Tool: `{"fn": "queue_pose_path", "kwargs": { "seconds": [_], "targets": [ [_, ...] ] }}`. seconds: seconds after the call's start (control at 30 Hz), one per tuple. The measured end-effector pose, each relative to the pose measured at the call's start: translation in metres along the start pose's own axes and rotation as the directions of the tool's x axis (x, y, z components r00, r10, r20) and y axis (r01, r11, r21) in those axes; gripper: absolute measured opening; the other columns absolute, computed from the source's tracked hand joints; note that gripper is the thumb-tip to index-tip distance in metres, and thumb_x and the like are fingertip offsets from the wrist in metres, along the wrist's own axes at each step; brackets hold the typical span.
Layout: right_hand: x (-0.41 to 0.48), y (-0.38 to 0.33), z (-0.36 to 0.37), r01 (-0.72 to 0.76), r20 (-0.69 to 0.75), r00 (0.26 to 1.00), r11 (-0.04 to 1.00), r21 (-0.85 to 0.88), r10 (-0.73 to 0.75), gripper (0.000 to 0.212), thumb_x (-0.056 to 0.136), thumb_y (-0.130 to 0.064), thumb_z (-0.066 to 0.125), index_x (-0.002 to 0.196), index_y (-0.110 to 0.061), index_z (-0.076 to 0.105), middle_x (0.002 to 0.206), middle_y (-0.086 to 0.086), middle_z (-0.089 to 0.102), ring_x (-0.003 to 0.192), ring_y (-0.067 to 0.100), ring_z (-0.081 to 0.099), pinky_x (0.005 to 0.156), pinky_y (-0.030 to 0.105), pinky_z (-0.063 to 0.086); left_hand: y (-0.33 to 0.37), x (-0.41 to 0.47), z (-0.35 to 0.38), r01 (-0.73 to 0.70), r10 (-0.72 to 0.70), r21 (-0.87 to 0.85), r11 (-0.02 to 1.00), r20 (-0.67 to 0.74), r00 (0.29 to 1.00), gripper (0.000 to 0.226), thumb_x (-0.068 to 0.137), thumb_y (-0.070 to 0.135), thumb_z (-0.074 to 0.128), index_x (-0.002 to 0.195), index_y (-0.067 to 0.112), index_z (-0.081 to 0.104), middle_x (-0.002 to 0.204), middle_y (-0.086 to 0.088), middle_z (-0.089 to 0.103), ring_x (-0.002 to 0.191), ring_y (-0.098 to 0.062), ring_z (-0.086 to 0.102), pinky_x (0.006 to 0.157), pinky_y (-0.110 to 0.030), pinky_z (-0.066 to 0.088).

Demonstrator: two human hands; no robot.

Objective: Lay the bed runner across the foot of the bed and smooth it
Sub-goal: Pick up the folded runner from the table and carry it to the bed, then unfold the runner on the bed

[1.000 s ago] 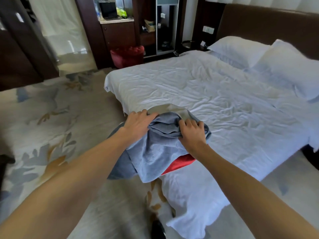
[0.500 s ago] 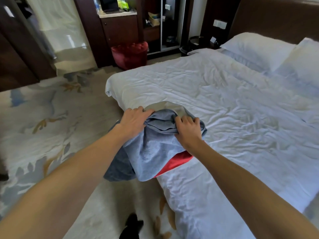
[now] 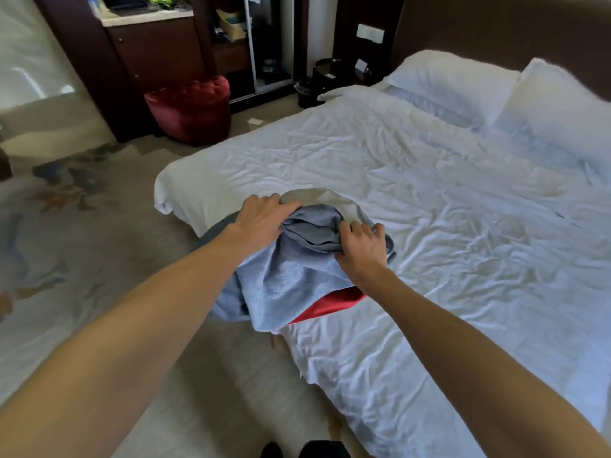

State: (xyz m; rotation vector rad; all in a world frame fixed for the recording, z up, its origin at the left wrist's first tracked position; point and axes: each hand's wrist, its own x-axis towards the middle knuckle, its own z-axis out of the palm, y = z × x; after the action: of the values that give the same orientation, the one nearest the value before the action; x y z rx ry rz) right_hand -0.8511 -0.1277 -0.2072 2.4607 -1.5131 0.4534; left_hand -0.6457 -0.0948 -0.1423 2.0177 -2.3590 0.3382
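Left hand (image 3: 264, 219): fingers curled over top fold of bed runner (image 3: 284, 285), gripping it. Right hand (image 3: 362, 251): fingers bunched, pinching neighbouring fold, hands close together.

Runner: grey-blue, bundled, not spread; beige lining at top, red layer showing underneath near right wrist. Sits at foot-end edge of bed (image 3: 446, 226), part hanging off toward floor.

Bed sheet white, creased. White pillows (image 3: 449, 81) at dark headboard (image 3: 496, 24). Red pouf (image 3: 191, 107) on patterned carpet (image 3: 66, 226), beside dark cabinet (image 3: 155, 51).

Both arms extended forward; left hand (image 3: 264, 219) and right hand (image 3: 362, 247) clutch bed runner (image 3: 284, 282), fingers curled
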Motion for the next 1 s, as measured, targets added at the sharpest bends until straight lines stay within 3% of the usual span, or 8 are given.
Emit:
{"fn": "queue_pose_path", "kwargs": {
  "seconds": [0.47, 0.77, 1.0],
  "targets": [
    [0.13, 0.056, 0.094, -0.203, 0.132, 0.968, 0.976, -0.075, 0.212, 0.045, 0.044, -0.017, 0.081, 0.083, -0.011, 0.059, 0.061, 0.003, 0.054, 0.059, 0.027, 0.057, 0.074, 0.043, 0.042, -0.046, 0.199, 0.078, -0.253, 0.255, -0.069, 0.965, 0.027, 0.967, 0.041, 0.087, 0.008, 0.048, 0.124, 0.026, 0.047, 0.096, -0.008, 0.055, 0.083, -0.029, 0.057, 0.066, -0.033, 0.031],
    [0.202, 0.103, 0.139, -0.335, 0.165, 0.923, 0.938, -0.094, 0.346, 0.045, 0.043, -0.016, 0.081, 0.082, -0.01, 0.058, 0.061, 0.003, 0.055, 0.058, 0.028, 0.057, 0.073, 0.044, 0.042, -0.053, 0.327, 0.107, -0.404, 0.416, -0.108, 0.909, 0.136, 0.899, 0.042, 0.084, 0.006, 0.048, 0.121, 0.025, 0.048, 0.096, -0.007, 0.053, 0.081, -0.03, 0.056, 0.065, -0.034, 0.033],
    [0.202, 0.137, 0.223, -0.472, 0.235, 0.842, 0.874, -0.114, 0.485, 0.043, 0.046, -0.009, 0.073, 0.087, -0.013, 0.058, 0.065, 0.003, 0.057, 0.064, 0.029, 0.061, 0.074, 0.045, 0.039, -0.027, 0.396, 0.201, -0.531, 0.556, -0.178, 0.828, 0.139, 0.82, 0.038, 0.085, 0.006, 0.047, 0.116, 0.029, 0.05, 0.092, -0.003, 0.051, 0.074, -0.027, 0.053, 0.064, -0.031, 0.027]
  ]
}}
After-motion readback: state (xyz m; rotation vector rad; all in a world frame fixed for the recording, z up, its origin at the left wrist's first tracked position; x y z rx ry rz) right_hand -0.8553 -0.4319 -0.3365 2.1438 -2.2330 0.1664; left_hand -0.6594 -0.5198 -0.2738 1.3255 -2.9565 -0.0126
